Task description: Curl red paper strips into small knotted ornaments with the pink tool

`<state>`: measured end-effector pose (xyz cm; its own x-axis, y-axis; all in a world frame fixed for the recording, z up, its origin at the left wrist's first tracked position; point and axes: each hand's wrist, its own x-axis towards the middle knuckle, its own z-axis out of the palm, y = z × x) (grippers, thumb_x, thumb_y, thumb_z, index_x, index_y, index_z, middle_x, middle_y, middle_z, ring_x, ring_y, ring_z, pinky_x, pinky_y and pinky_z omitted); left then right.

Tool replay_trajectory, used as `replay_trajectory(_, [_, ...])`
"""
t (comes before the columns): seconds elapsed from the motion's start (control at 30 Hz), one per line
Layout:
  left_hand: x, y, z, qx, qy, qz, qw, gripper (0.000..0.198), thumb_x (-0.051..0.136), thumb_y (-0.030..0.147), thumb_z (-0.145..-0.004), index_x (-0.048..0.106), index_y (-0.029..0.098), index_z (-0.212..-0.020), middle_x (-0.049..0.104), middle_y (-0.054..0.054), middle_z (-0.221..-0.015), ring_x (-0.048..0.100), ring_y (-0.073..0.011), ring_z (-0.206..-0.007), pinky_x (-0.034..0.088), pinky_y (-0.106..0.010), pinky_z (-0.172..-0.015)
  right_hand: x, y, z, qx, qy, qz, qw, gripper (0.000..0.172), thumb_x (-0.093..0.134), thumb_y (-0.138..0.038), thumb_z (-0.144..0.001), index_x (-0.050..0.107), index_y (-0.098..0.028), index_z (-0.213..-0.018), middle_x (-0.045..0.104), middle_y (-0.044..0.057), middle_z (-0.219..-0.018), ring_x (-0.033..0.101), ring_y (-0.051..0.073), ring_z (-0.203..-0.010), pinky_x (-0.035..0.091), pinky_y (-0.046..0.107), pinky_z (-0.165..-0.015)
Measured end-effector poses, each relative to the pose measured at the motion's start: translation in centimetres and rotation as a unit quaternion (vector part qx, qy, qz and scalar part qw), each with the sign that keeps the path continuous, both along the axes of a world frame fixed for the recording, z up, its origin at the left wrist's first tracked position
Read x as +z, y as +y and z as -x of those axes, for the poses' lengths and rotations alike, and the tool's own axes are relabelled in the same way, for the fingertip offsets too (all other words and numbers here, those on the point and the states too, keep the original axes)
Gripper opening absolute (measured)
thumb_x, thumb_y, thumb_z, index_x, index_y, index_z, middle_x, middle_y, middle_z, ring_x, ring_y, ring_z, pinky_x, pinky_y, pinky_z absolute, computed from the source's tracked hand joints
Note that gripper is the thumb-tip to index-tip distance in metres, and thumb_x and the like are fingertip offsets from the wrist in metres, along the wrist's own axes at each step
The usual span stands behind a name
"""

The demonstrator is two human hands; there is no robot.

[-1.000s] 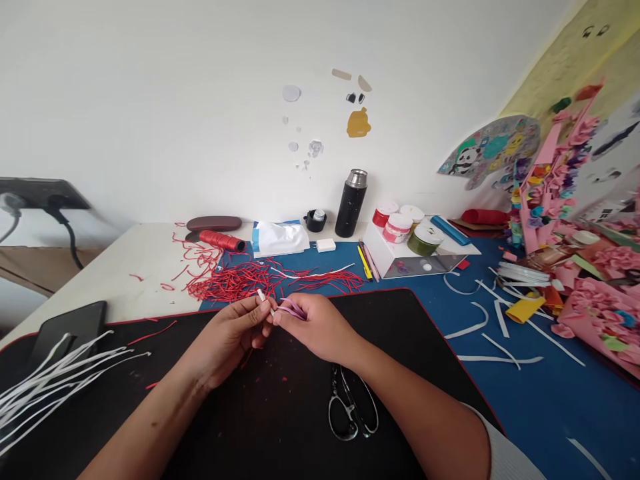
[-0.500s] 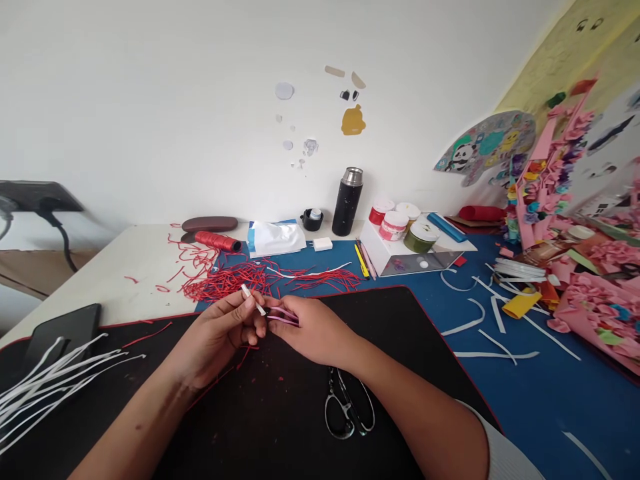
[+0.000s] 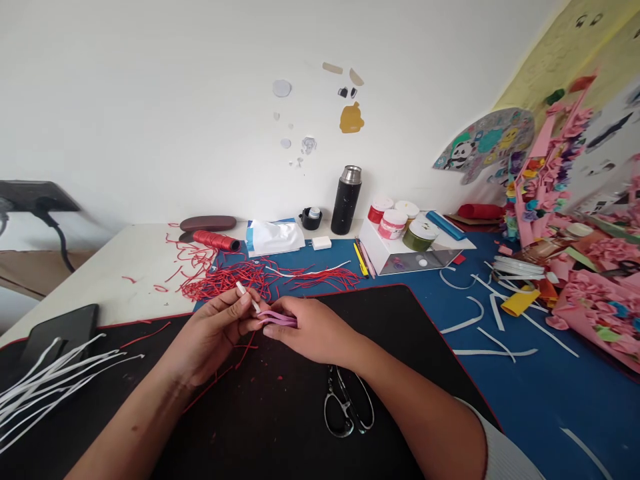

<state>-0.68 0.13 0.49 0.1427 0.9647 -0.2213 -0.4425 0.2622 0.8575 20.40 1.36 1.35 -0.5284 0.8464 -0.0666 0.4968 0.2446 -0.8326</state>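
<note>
– Over the black mat [image 3: 280, 420], near its far edge, you've got both hands working on something tiny. What's holding what?

– Left hand [image 3: 213, 333] has the thumb and forefinger pinched together on a short white stick [image 3: 248, 297], slanted with its top end poking up past the fingertips. Rest of those fingers look loosely curled, no big gap anywhere. Right hand [image 3: 315, 327] is closed round a purple looped thing [image 3: 277, 318], thumb below, forefinger above, loop sticking out toward the left hand.

– What's the purple thing, a tool?

– Honestly can't tell, most of it's tucked in the palm. Also can't tell if it's touching the stick's lower end or just sitting right beside it.

– Ok, so any tips for doing this bit well?

– My guess is it's fine work where the two meet, so I'd let the left pinch be the steady one and make only small moves with the right. Grip the stick lightly, since it looks thin and might roll or slip if squeezed near one end. I'd watch the red strand [image 3: 245, 353] lying by the left hand too, it could snag.

– And the scissors [image 3: 347, 405]?

– On the mat, partly under the right forearm. I'd mind that elbow.
</note>
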Motion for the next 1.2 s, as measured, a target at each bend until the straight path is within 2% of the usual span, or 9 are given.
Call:
replay_trajectory(0.17, [0.1,0.3,0.6,0.06,-0.002,0.001,0.998,0.036,0.105,0.039,-0.068,0.083,0.015,-0.084,0.08,-0.006,-0.084,0.072,-0.0159,-0.07,0.065,-0.02,-0.059,0.1,0.3,-0.2,-0.007,0.024,0.022,0.999,0.024,0.072,-0.048,-0.098,0.072,-0.024,-0.101,0.069,0.0,-0.086,0.056,0.016,-0.072,0.037,0.029,-0.063])
replay_trajectory(0.4, [0.5,-0.1,0.2,0.006,0.036,-0.016,0.999,0.038,0.103,0.044,-0.07,0.085,0.015,-0.086,0.08,-0.007,-0.081,0.071,-0.0154,-0.064,0.062,-0.019,-0.054,-0.3,0.4,-0.2,-0.003,-0.013,-0.044,0.999,0.029,0.066,-0.039,-0.103,0.06,-0.022,-0.079,0.062,-0.002,-0.072,0.051,0.014,-0.064,0.028,0.031,-0.06])
replay_trajectory(0.53, [0.1,-0.1,0.2,-0.001,0.033,-0.003,0.999,0.031,0.104,0.034,-0.069,0.086,0.014,-0.085,0.081,-0.007,-0.079,0.076,-0.0177,-0.066,0.067,-0.021,-0.061,-0.1,0.2,-0.2,0.014,-0.003,-0.018,1.0,0.027,0.065,-0.036,-0.105,0.063,-0.023,-0.081,0.063,-0.003,-0.067,0.052,0.013,-0.059,0.028,0.031,-0.059])
replay_trajectory(0.63, [-0.1,0.3,0.3,0.066,0.002,0.04,0.997,0.007,0.089,0.016,-0.087,0.084,0.013,-0.084,0.083,-0.009,-0.082,0.078,-0.0174,-0.067,0.069,-0.021,-0.065,0.1,0.2,-0.2,0.013,-0.003,-0.014,1.0,0.027,0.065,-0.036,-0.105,0.065,-0.022,-0.082,0.067,-0.002,-0.069,0.057,0.014,-0.06,0.031,0.03,-0.058])
replay_trajectory(0.8, [0.0,1.2,0.0,0.196,-0.039,0.106,0.974,0.038,0.054,-0.001,-0.104,0.079,0.013,-0.078,0.081,-0.007,-0.08,0.082,-0.0159,-0.075,0.07,-0.018,-0.07,0.0,0.3,-0.1,-0.032,0.014,-0.061,0.997,0.02,0.069,-0.033,-0.103,0.076,-0.024,-0.119,0.08,0.002,-0.092,0.068,0.017,-0.073,0.043,0.03,-0.066])
replay_trajectory(0.9, [-0.1,1.2,-0.3,0.178,-0.035,0.122,0.976,0.041,0.05,-0.002,-0.105,0.078,0.011,-0.078,0.082,-0.01,-0.083,0.082,-0.0157,-0.077,0.07,-0.019,-0.071,-0.3,0.3,-0.1,-0.049,0.034,-0.089,0.994,0.029,0.068,-0.033,-0.104,0.075,-0.025,-0.13,0.084,0.004,-0.106,0.074,0.02,-0.085,0.049,0.03,-0.074])
replay_trajectory(1.0, [-0.4,1.0,-0.4,0.139,-0.026,0.132,0.981,0.035,0.054,0.001,-0.103,0.08,0.011,-0.082,0.083,-0.012,-0.086,0.081,-0.0167,-0.071,0.071,-0.022,-0.066,-0.4,0.4,-0.1,-0.041,0.072,-0.107,0.991,0.022,0.064,-0.035,-0.106,0.079,-0.025,-0.12,0.084,0.003,-0.113,0.077,0.02,-0.096,0.053,0.03,-0.081])
replay_trajectory(1.13, [-0.8,0.6,0.1,0.055,0.041,0.069,0.995,0.009,0.082,0.021,-0.092,0.083,0.013,-0.088,0.083,-0.011,-0.091,0.075,-0.0167,-0.063,0.065,-0.022,-0.055,-0.2,0.5,-0.2,-0.065,0.053,-0.119,0.989,0.016,0.066,-0.029,-0.104,0.081,-0.025,-0.105,0.085,0.002,-0.103,0.077,0.019,-0.09,0.053,0.029,-0.081])
replay_trajectory(1.2, [-0.9,0.5,0.2,0.032,0.092,0.019,0.995,0.028,0.095,0.038,-0.08,0.084,0.014,-0.088,0.083,-0.01,-0.09,0.073,-0.0164,-0.064,0.062,-0.02,-0.055,0.0,0.6,-0.2,-0.075,0.033,-0.121,0.989,0.016,0.066,-0.026,-0.103,0.082,-0.024,-0.1,0.085,0.002,-0.097,0.076,0.019,-0.086,0.051,0.029,-0.078])
